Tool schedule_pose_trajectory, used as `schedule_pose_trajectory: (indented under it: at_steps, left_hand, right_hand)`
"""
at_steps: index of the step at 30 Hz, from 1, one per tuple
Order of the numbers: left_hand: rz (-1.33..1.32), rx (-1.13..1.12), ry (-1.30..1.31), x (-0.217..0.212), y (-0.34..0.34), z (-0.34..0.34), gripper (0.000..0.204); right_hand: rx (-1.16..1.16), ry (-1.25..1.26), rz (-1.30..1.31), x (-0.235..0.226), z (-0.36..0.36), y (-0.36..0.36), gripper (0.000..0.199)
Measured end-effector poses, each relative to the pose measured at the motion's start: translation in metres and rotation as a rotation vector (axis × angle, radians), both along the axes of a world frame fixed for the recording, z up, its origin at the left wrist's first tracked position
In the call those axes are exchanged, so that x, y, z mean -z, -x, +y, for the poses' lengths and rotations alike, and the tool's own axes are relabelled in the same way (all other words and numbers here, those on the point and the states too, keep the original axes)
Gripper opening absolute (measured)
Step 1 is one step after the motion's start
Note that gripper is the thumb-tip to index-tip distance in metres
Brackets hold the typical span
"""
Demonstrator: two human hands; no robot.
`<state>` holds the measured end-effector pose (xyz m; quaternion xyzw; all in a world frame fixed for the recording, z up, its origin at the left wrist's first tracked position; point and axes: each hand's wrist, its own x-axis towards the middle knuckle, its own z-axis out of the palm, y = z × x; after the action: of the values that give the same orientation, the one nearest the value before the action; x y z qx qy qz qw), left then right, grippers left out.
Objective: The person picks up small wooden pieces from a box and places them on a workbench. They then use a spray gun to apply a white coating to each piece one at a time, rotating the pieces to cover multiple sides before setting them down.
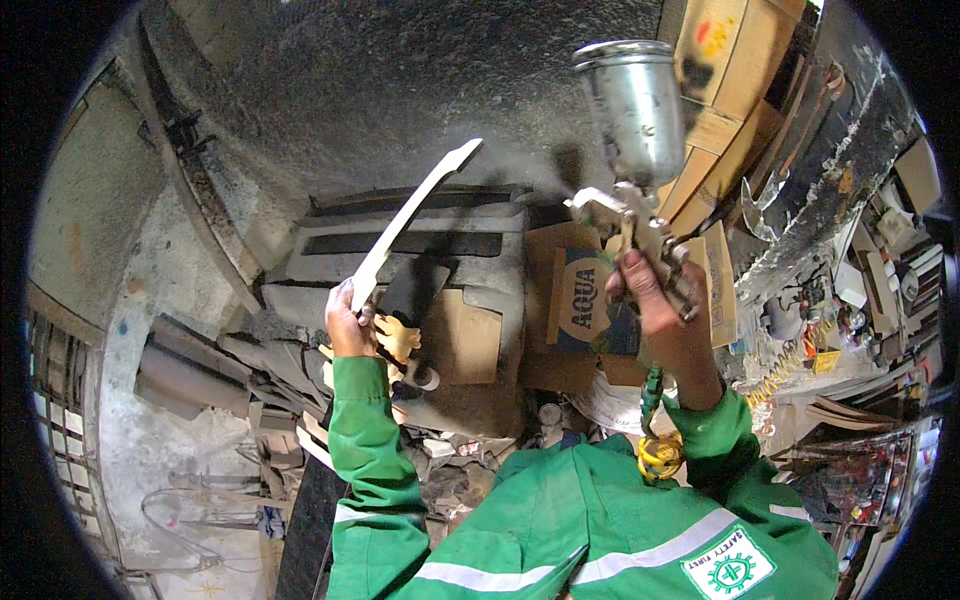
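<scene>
My left hand point(350, 322) is closed on the lower end of a long, curved white strip point(408, 222), which slants up and to the right. A metal spray gun point(630, 215) with a silver cup on top is gripped in my right hand point(655, 297). The gun's nozzle faces left toward the strip, with a gap between them, and a faint pale mist hangs there. From the gun's handle a green hose point(651, 392) runs down to a coil of yellow hose point(660, 456). A pale carved piece point(398, 338) shows just beside my left hand.
Behind the strip stands a dusty grey, box-like piece point(400, 243) with dark slots. Cardboard boxes point(570, 300) sit at its right, and taller cardboard point(735, 60) leans at the upper right. Cluttered shelves point(880, 280) line the right side. Scraps point(460, 460) litter the floor near me.
</scene>
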<state>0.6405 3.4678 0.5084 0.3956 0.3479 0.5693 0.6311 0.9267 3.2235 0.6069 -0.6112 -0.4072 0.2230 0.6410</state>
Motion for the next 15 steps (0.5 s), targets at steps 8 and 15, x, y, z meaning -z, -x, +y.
schedule_pose_trajectory:
  at_steps: [8,15]
  left_hand:
    - [0.234,0.283,0.09,0.015,0.015,-0.032,0.027]
    - [1.142,-0.455,-0.886,0.022,0.021,-0.023,0.032]
  right_hand:
    - [-0.134,-0.181,0.39,0.008,-0.006,-0.002,0.023]
    - [-0.111,-0.099,0.107,0.009,-0.01,0.004,0.013]
